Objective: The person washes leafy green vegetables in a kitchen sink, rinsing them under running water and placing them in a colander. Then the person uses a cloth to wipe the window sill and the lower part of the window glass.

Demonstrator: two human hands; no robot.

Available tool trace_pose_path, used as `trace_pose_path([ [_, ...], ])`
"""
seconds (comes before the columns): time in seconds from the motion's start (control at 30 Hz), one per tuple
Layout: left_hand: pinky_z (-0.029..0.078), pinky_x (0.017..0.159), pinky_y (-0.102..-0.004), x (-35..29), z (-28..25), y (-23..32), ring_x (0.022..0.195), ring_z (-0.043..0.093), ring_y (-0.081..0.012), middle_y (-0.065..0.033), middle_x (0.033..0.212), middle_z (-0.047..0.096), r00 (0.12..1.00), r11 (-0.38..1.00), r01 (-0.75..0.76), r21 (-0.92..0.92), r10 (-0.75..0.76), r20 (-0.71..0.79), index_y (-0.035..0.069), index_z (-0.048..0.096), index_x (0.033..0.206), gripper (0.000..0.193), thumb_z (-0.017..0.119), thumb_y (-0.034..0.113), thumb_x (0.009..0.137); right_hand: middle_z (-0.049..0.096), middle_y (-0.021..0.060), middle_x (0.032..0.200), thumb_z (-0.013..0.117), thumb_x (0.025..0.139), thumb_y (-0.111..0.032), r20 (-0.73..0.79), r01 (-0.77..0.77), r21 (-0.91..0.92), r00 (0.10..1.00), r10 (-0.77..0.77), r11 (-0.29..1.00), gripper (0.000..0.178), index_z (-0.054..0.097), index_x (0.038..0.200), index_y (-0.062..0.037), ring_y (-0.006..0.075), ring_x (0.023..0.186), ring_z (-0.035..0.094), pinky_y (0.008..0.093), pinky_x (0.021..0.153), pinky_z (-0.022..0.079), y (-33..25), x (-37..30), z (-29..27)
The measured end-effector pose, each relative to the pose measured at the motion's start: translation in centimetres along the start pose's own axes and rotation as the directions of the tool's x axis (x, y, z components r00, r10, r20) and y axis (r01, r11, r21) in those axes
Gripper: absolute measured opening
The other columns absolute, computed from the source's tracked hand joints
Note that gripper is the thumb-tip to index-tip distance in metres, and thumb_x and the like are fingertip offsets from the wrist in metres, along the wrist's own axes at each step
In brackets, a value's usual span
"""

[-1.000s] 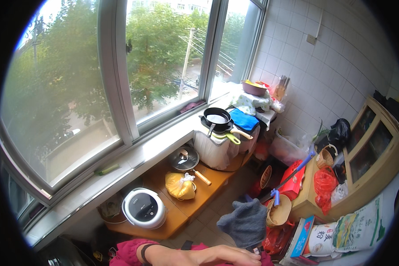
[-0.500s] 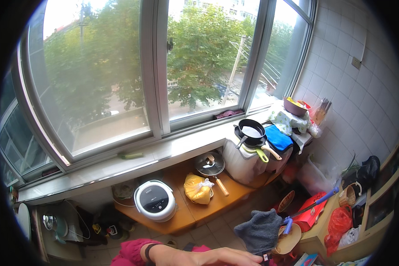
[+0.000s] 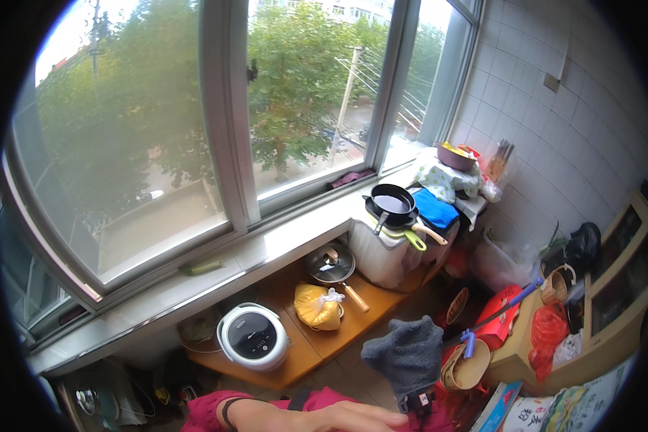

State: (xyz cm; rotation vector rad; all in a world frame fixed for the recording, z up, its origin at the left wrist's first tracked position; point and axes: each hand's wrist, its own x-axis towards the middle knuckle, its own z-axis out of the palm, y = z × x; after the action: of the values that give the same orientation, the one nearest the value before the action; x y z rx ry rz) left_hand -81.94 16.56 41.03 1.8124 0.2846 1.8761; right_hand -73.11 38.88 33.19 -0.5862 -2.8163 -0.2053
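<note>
My left hand [image 3: 338,415] reaches across the bottom edge from a pink sleeve, a dark band round its wrist. Its fingers lie stretched out and flat, with the tips beside a small black device [image 3: 417,403]. That device sits by the pink cloth of my right sleeve [image 3: 432,423]. Beyond it hangs a fluffy grey mitt or cloth [image 3: 405,354], where my right hand [image 3: 403,363] appears to be covered. None of the right fingers show, so I cannot tell whether the hand wears or grips it.
A white rice cooker [image 3: 254,338], a yellow bag [image 3: 318,306] and a lidded pan [image 3: 330,263] stand on the wooden table [image 3: 284,371]. Stacked frying pans [image 3: 393,200] are near the window. A blue-handled tool [image 3: 507,309], baskets [image 3: 468,363] and a cabinet [image 3: 515,345] line the right side.
My view has turned right, so the room shifts left and printed packages enter at lower right. The left hand and grey mitt or cloth keep about the same place relative to each other.
</note>
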Motion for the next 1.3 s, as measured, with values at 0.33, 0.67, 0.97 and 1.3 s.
trace_pose_path([
  [0.33, 0.034, 0.105, -0.0631, 1.0, -1.0, -1.2, 0.129, 0.042, -0.0523, -0.0354, 0.127, 0.053, 0.977, 0.969, 0.210, -0.128, -0.204, 0.063, 0.011, 0.071, 0.108, 0.026, 0.063, 0.032, 0.097, 0.063, 0.0077, 0.092, 0.061, 0.077, -0.038, -0.073, -0.067, -0.056, 0.995, 0.063, 0.996, 0.037, 0.061, 0.101, -0.0087, 0.0341, 0.093, 0.059, 0.0533, 0.086, 0.043, 4.1, -1.4, 4.9],
  [0.67, 0.045, 0.102, -0.0469, 0.9, -2.4, -9.0, 0.114, 0.059, -0.0348, -0.0201, 0.110, 0.065, 0.931, 0.956, 0.289, -0.052, -0.293, -0.218, -0.001, 0.067, 0.085, 0.012, 0.056, -0.003, 0.090, 0.060, 0.0109, 0.105, 0.063, 0.082, -0.026, -0.274, -0.107, 0.147, 0.951, 0.145, 0.983, 0.031, 0.059, 0.108, -0.0092, 0.0330, 0.093, 0.056, 0.0463, 0.078, 0.040, 6.5, -4.3, 6.7],
  [0.97, 0.046, 0.097, -0.0372, -12.0, -4.0, -19.6, 0.114, 0.057, -0.0233, -0.0088, 0.119, 0.061, 0.330, 0.329, 0.941, 0.082, -0.832, -0.446, 0.007, 0.056, 0.123, 0.034, 0.056, 0.028, 0.096, 0.056, 0.0172, 0.127, 0.065, 0.089, -0.015, -0.261, 0.258, 0.964, 0.965, 0.036, 0.064, 0.037, 0.057, 0.124, -0.0059, 0.0326, 0.128, 0.048, 0.0426, 0.106, 0.040, 3.2, -5.6, 9.7],
  [1.3, 0.051, 0.058, -0.0327, -14.2, -0.3, -24.5, 0.066, 0.063, -0.0206, -0.0072, 0.076, 0.066, 0.494, 0.212, 0.851, 0.481, -0.636, -0.593, 0.004, 0.065, 0.091, 0.018, 0.073, 0.000, 0.076, 0.064, 0.0056, 0.075, 0.042, 0.107, -0.034, 0.291, -0.369, 0.291, 0.913, -0.286, -0.883, 0.036, 0.062, 0.098, -0.0041, 0.0112, 0.062, 0.058, 0.0215, 0.049, 0.042, 4.6, -8.4, 14.3],
])
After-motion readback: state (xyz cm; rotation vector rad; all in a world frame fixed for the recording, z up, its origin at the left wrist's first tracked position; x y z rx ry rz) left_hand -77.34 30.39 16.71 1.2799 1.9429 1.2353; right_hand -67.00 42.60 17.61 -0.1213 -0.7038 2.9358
